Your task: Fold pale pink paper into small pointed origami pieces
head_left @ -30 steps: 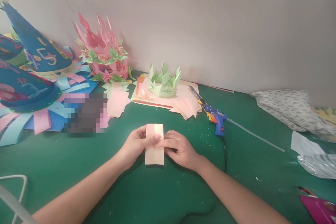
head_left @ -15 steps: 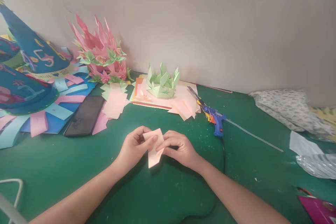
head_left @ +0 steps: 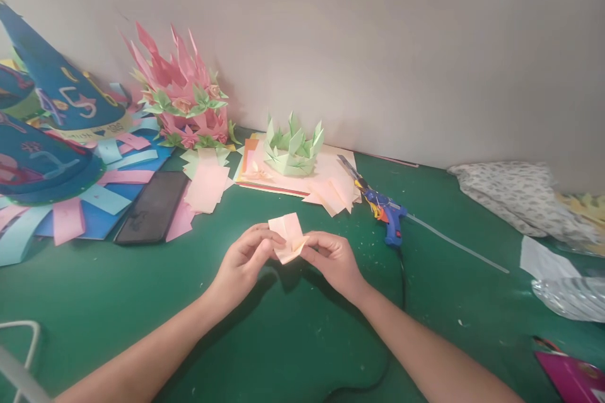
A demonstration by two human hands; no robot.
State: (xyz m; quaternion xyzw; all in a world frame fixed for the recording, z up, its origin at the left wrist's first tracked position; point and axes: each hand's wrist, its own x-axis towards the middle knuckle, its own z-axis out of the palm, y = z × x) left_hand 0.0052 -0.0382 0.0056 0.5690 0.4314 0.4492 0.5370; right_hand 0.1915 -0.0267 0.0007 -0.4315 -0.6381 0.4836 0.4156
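Observation:
Both my hands hold one small folded piece of peach paper [head_left: 288, 237] just above the green table [head_left: 283, 340]. My left hand [head_left: 246, 262] pinches its left side with curled fingers. My right hand [head_left: 333, 260] grips its right edge, fingers closed on the fold. The paper is bent into a partly folded shape, with its flaps pointing up and away from me.
A black phone [head_left: 152, 207] lies left of a stack of peach slips [head_left: 207, 186]. A green paper crown [head_left: 290, 150] sits on coloured sheets, a pink paper crown [head_left: 182, 97] behind. A blue glue gun [head_left: 387, 217] lies right, blue cone hats [head_left: 51, 91] far left, cloth [head_left: 520, 195] far right.
The peach paper lay as a flat upright strip; my hands have lifted it, turned it and folded it into a smaller, bent shape. Both hands moved slightly up.

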